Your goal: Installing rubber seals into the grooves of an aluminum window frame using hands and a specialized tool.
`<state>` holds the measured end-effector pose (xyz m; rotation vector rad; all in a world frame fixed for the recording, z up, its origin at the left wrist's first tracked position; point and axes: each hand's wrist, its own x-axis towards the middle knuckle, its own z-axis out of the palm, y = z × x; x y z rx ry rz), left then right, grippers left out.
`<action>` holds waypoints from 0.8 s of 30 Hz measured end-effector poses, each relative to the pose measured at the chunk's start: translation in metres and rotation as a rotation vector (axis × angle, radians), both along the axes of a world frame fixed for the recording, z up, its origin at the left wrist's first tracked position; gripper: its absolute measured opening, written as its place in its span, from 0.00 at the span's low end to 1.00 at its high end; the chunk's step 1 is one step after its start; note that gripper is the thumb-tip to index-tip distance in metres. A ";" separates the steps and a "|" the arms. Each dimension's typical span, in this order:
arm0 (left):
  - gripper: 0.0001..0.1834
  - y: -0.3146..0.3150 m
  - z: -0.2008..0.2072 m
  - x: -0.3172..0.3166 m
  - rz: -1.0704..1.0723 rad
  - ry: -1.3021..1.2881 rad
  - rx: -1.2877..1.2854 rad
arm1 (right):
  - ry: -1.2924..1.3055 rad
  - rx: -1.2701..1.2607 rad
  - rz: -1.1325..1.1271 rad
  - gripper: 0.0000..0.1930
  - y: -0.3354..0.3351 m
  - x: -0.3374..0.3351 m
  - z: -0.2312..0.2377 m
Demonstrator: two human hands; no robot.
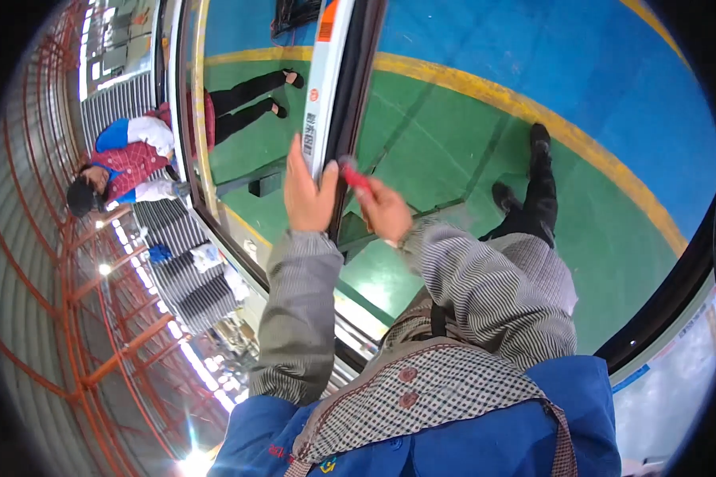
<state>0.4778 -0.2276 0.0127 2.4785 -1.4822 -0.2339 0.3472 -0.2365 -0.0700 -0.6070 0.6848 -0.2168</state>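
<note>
White frame bar (324, 87) runs from the left hand (309, 195) out toward 12 o'clock, dark strip (363, 79) along its 3 o'clock side. Left hand: thumb and fingers parted, one on each side of the bar; can't tell if they grip it. Right hand (386, 211), at about 4 o'clock from the left, is closed round a red tool (356, 178), tip pointing 11 o'clock, at the dark strip; contact unclear.

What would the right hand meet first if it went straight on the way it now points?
Leading with the red tool, the right hand would probably meet the dark strip beside the white bar first; its tip may be touching, but blur leaves depth unclear.
</note>
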 end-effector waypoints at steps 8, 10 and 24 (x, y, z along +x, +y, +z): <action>0.39 -0.129 -0.007 0.017 -0.203 -0.109 0.003 | 0.139 -0.450 -0.233 0.17 -0.020 0.017 -0.005; 0.36 -0.124 -0.013 0.011 -0.149 -0.107 -0.014 | 0.140 -0.438 -0.233 0.16 -0.014 0.013 -0.011; 0.28 -0.114 -0.010 0.004 -0.099 -0.038 -0.018 | 0.162 -0.432 -0.203 0.16 -0.001 0.008 -0.001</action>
